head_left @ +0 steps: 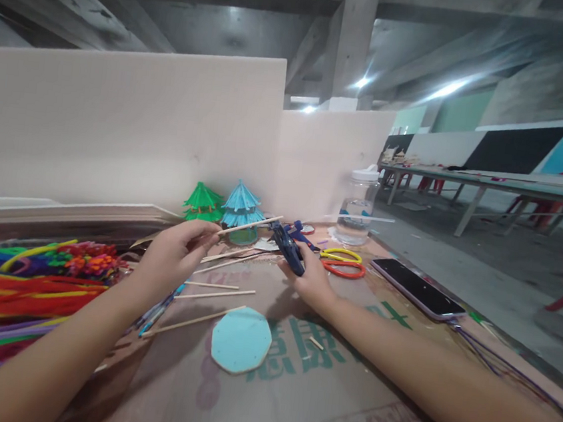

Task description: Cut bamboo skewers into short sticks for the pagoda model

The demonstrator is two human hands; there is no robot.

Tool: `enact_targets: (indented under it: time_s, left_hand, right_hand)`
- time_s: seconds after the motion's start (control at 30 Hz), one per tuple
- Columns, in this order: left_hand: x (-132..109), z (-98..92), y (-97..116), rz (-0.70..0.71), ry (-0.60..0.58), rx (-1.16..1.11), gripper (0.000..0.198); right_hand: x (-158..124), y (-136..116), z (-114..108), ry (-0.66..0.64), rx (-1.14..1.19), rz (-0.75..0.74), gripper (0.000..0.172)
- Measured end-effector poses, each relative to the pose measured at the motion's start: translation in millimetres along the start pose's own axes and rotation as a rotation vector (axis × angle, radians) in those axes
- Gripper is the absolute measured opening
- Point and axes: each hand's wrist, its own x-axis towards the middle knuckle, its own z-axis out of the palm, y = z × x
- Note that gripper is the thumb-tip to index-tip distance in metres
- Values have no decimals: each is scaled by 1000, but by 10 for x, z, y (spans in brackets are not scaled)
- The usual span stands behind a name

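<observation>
taking the pale blue octagonal disc (242, 340) on the desk (291, 407) as the landmark, a heap of bright fuzzy stems (25, 298) lies well to its left, and the left forearm reaches across beside them. the left hand (173, 250), up and left of the disc, has its grip clamped on a thin wooden stick (252, 225), thumb and fingers together near one end, with the stick slanting up above and beyond the disc. more loose sticks (215, 291) lie left of and behind the disc, one with its tip at the disc's edge; better to hold the work up clear of them, as it is here. the right hand (313, 278), beyond and right of the disc, has its grip closed around dark pliers (288, 249), whose jaws meet the stick's far end; whether they bite on it or only stand around it, i cannot tell. for a clean nip, i would set the jaws square across the stick, check the length first, keep the left fingertips well back, and squeeze once, firmly, with the loose end aimed down at the desk, since a short bit could fly. a small offcut (316, 343) lies right of the disc, and scissors (349, 265) lie farther beyond it, to the right.
</observation>
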Motion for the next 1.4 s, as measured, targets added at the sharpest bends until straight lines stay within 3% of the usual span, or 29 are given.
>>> enact_targets:
  time_s: [0.27, 0.43, 0.6, 1.4]
  left_hand:
    - [7, 47, -62, -8, -31, 6, 35]
    - [16, 65, -78, 62, -95, 22, 34]
    - [13, 106, -96, 85, -134, 35, 30]
    - [-3, 158, -130, 175, -146, 36, 31]
  right_hand:
    - [8, 35, 8, 47, -16, -30, 50]
    - [2, 13, -4, 37, -12, -51, 51]
    - [-15, -60, -49, -20, -27, -118, 39]
    - [-16, -112, -81, -66, 9, 17, 35]
